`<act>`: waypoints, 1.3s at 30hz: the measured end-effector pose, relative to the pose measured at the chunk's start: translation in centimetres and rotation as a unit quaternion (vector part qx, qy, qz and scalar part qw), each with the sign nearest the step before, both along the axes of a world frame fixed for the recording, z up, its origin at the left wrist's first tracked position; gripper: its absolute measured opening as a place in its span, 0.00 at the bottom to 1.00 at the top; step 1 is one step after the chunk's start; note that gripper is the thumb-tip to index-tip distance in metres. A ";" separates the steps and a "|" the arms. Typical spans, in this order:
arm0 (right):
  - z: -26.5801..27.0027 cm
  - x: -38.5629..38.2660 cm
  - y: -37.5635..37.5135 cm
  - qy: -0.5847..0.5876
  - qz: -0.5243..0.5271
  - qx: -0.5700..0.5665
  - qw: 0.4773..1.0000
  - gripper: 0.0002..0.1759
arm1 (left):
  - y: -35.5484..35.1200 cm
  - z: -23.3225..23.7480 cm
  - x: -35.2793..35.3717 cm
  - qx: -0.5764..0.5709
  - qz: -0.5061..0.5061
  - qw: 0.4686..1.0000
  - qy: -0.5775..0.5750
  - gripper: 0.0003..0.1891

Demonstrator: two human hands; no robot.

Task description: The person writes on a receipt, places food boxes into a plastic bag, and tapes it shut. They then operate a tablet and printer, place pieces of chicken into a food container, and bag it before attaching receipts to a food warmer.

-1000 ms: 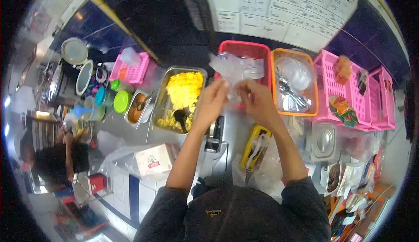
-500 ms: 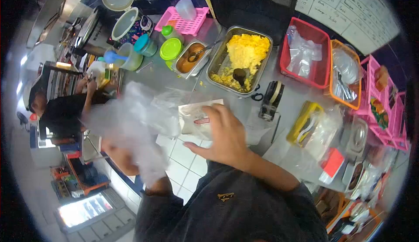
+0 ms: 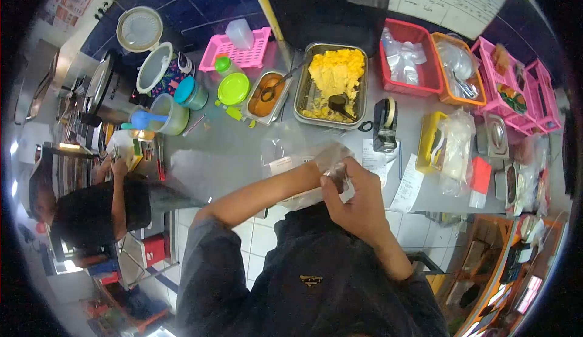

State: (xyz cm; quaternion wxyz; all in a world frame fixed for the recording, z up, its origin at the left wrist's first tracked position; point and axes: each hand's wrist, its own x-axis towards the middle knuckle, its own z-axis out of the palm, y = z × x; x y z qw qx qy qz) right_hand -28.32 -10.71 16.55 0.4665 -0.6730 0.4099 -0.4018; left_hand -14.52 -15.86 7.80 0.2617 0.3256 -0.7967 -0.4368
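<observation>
Clear plastic bag [image 3: 333, 156] is being held just over the near edge of the bench [image 3: 231, 154], about in the middle, right in front of the person's chest. The right hand [image 3: 359, 202] is curling around the bag and pinching it between the thumb and fingers [image 3: 331, 186]. The left hand [image 3: 322, 168] is reaching in from the left and touching the bag, but its fingers are hiding under the plastic and the other hand, so how they are gripping cannot be told. More clear plastic [image 3: 282, 158] is lying on the bench just beside the bag. Farther back, a metal tray of yellow food [image 3: 335, 72] is sitting near the far edge with a dark scoop [image 3: 337, 102] in it. A small tray of brown sauce [image 3: 267, 91] is sitting just left of it. A tape holder [image 3: 385, 124] is standing to the right of the bag, with paper slips [image 3: 408, 186] near it. A red basket [image 3: 420, 80] is sitting at the far right. Another person [image 3: 85, 212] is standing past the left end of the bench.
</observation>
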 end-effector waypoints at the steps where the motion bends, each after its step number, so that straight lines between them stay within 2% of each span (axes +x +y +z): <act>1: 0.2 0.2 0.3 0.021 -0.020 -0.012 1.000 0.09 | -0.6 -0.5 -0.5 0.007 -0.019 1.000 -0.002 0.08; 5: 0.2 0.3 2.0 0.056 -0.057 -0.053 0.995 0.10 | -1.8 -1.7 -2.3 0.008 -0.088 0.996 -0.023 0.10; 9: 0.3 -0.9 2.8 0.053 -0.102 -0.033 0.993 0.08 | -1.8 -1.6 -2.9 -0.015 -0.141 0.988 -0.068 0.14; 11: 0.9 -1.5 3.1 -0.008 -0.139 -0.047 0.989 0.06 | -0.8 -1.1 -2.3 -0.051 -0.156 0.979 -0.119 0.15; 13: 0.6 -2.2 2.5 -0.019 -0.135 -0.031 0.990 0.06 | 0.3 0.5 -0.4 -0.087 -0.162 0.961 -0.207 0.17; 15: -0.1 -2.7 2.2 -0.021 -0.130 -0.032 0.991 0.04 | 1.7 3.8 3.1 -0.096 -0.152 0.930 -0.320 0.19; 17: -0.9 -2.8 2.0 -0.051 -0.144 0.010 0.988 0.04 | 2.6 9.3 5.9 0.040 -0.148 0.871 -0.466 0.25; 19: -1.3 -2.8 1.9 -0.108 -0.153 0.069 0.980 0.04 | 3.9 12.6 8.3 -0.017 -0.181 0.770 -0.611 0.18; 20: -1.2 -2.5 1.9 -0.104 -0.152 0.072 0.980 0.04 | 4.8 12.8 9.5 -0.014 -0.182 0.773 -0.608 0.18; 22: -0.7 -1.8 1.8 -0.178 -0.124 0.108 0.970 0.04 | 6.4 13.2 10.9 -0.217 -0.146 0.681 -0.684 0.15; 23: -0.6 -1.5 1.9 -0.130 -0.113 0.084 0.981 0.05 | 6.7 13.3 11.0 -0.214 -0.145 0.684 -0.682 0.15; 24: -0.6 -0.8 1.8 -0.126 -0.113 0.087 0.982 0.05 | 6.9 13.7 10.6 -0.299 -0.105 0.757 -0.572 0.14; 25: -0.6 0.3 1.7 -0.091 -0.089 0.017 0.992 0.05 | 7.0 13.7 10.1 -0.376 -0.063 0.809 -0.447 0.16; 26: -0.7 1.4 1.6 -0.055 -0.068 -0.054 0.995 0.06 | 6.9 13.3 9.6 -0.375 -0.067 0.811 -0.444 0.16; 28: -0.7 2.7 1.7 -0.020 -0.029 -0.080 0.996 0.08 | 6.7 12.5 8.4 -0.226 0.085 0.924 -0.297 0.19; 29: -0.3 3.4 2.0 -0.041 -0.019 -0.041 0.998 0.14 | 6.5 12.3 8.1 -0.186 0.096 0.954 -0.216 0.19; 30: -0.7 3.1 2.0 -0.034 -0.027 -0.041 0.998 0.14 | 6.2 11.7 8.1 -0.187 0.090 0.956 -0.209 0.19; 32: -2.3 2.4 1.5 0.031 -0.001 -0.171 0.985 0.17 | 5.9 10.0 8.4 -0.144 0.106 0.975 -0.133 0.17; 33: -3.2 1.2 1.2 0.041 0.018 -0.177 0.983 0.27 | 5.8 9.7 8.6 -0.143 0.104 0.976 -0.131 0.17; 34: -3.7 0.6 1.0 0.041 0.017 -0.176 0.983 0.27 | 5.6 9.6 8.8 -0.144 0.099 0.978 -0.116 0.16; 35: -4.1 0.3 0.8 0.053 -0.031 -0.161 0.985 0.33 | 5.4 9.4 9.2 -0.145 0.096 0.979 -0.102 0.15; 36: -6.1 0.5 0.6 0.068 -0.028 -0.128 0.989 0.39 | 5.4 8.9 8.7 -0.144 0.101 0.979 -0.102 0.15; 37: -8.1 0.6 0.4 0.084 -0.026 -0.094 0.992 0.46 | 5.4 8.3 7.5 -0.142 0.119 0.982 -0.047 0.13; 38: -11.9 1.7 0.3 0.075 0.008 -0.119 0.990 0.41 | 5.5 7.7 7.0 -0.141 0.134 0.981 0.008 0.12; 39: -14.2 2.4 0.5 0.094 0.000 -0.124 0.988 0.38 | 5.5 6.9 7.3 -0.099 0.097 0.990 -0.024 0.20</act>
